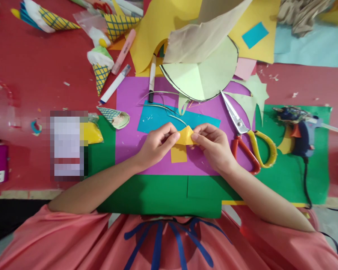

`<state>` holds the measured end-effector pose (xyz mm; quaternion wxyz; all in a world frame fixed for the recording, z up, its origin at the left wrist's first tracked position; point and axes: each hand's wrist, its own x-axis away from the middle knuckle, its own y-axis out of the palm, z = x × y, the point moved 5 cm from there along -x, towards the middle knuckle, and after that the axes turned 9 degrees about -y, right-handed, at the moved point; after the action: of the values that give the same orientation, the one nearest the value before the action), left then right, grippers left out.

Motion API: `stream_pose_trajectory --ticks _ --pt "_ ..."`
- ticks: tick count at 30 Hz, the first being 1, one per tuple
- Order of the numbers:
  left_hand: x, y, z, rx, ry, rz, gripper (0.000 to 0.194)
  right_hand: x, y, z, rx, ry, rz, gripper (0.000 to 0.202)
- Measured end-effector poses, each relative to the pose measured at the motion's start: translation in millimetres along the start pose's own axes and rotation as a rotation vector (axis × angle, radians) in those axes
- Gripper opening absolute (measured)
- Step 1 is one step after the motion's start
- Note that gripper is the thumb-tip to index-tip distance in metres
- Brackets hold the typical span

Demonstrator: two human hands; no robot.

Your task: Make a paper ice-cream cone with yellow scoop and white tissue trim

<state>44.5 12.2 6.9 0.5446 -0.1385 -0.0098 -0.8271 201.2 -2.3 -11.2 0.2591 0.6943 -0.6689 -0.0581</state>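
Between my two hands is a small folded piece of yellow paper (187, 135), creased to a point at its top. My left hand (161, 141) pinches its left corner with thumb and forefinger. At the opposite corner, my right hand (211, 144) grips it the same way. Just below, a flat strip of orange-yellow paper (179, 154) lies on the purple sheet (129, 150). A blue paper rectangle (154, 122) rests behind the hands. Scissors (240, 129) with one red and one yellow handle lie partly opened, right of my right hand.
A glue gun (304, 137) with a cord sits at right on the green sheet (321, 180). Paper ice cream cones (101, 77), a pink highlighter (124, 51) and markers (115, 84) are at the upper left. A pale green paper circle (211, 75) lies at the back.
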Motion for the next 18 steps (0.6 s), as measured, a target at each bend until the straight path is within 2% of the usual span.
stream_pose_trajectory --ticks 18 --pt "0.2 -0.8 1.7 -0.074 0.031 0.054 0.029 0.7 -1.5 -5.8 0.147 -0.074 0.033 0.023"
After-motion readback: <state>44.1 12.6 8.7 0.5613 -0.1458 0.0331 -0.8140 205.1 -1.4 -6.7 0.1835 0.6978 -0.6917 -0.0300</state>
